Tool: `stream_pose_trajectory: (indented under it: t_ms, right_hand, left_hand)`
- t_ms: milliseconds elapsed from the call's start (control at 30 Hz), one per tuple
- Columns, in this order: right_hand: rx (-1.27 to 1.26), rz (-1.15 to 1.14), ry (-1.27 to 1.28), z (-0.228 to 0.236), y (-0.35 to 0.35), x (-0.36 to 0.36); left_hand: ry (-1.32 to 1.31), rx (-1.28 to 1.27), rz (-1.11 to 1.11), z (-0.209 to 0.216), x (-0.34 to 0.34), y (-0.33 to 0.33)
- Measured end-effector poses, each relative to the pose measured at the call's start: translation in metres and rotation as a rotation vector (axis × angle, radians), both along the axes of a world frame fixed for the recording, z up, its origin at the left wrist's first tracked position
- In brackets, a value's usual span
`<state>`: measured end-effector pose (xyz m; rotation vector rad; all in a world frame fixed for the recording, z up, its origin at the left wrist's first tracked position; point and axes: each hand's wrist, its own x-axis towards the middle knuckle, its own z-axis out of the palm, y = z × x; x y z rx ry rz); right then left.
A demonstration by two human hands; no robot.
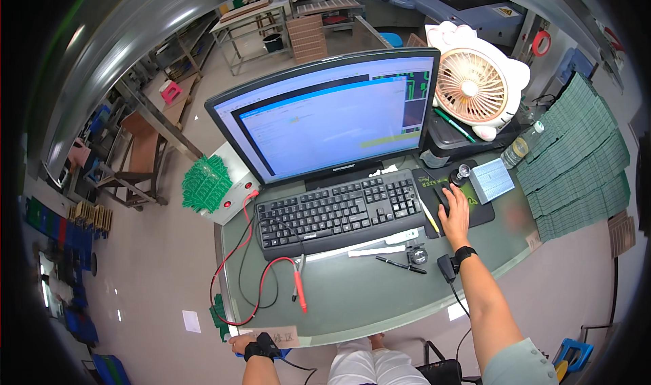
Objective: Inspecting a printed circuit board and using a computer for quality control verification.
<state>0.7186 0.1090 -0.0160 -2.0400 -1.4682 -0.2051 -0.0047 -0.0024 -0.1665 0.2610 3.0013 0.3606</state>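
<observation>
Listing from largest to smallest, we enter first the table (380, 297), a grey-green curved top carrying everything below. Monitor (325, 113): upright at the back, lit. Keyboard (339, 212): black, long axis running left to right, just in front of the monitor. Mouse pad (475, 202): dark, to the right of the keyboard. Our right hand (454, 212): arm stretched forward, palm down, fingers loosely curled over the black mouse (444, 196), which lies directly beneath it on the pad, long axis pointing away from us. Our left hand (251, 344): well apart from the mouse, at the table's near edge, resting by a paper label (278, 335); we cannot tell whether it grips anything. Black pen (401, 265): lying between keyboard and near edge.
</observation>
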Motion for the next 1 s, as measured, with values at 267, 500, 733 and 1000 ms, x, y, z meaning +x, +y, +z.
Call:
stream_pose_trajectory:
  t_ms: [267, 500, 733, 1000]
  right_hand:
    - [-0.012, 0.018, -0.006, -0.004, -0.002, 0.006]
    - [-0.033, -0.026, 0.001, -0.002, -0.006, 0.012]
    - [-0.037, 0.030, 0.072, -0.013, 0.013, -0.018]
    - [-0.012, 0.046, 0.055, -0.008, 0.015, -0.017]
  left_hand:
    - [-0.270, 0.641, 0.467, 0.036, 0.035, 0.014]
    - [-0.230, 0.541, 0.422, 0.028, 0.042, 0.020]
    - [-0.179, 0.468, 0.292, -0.026, -0.048, -0.030]
    - [-0.058, 0.336, 0.119, -0.038, -0.082, -0.033]
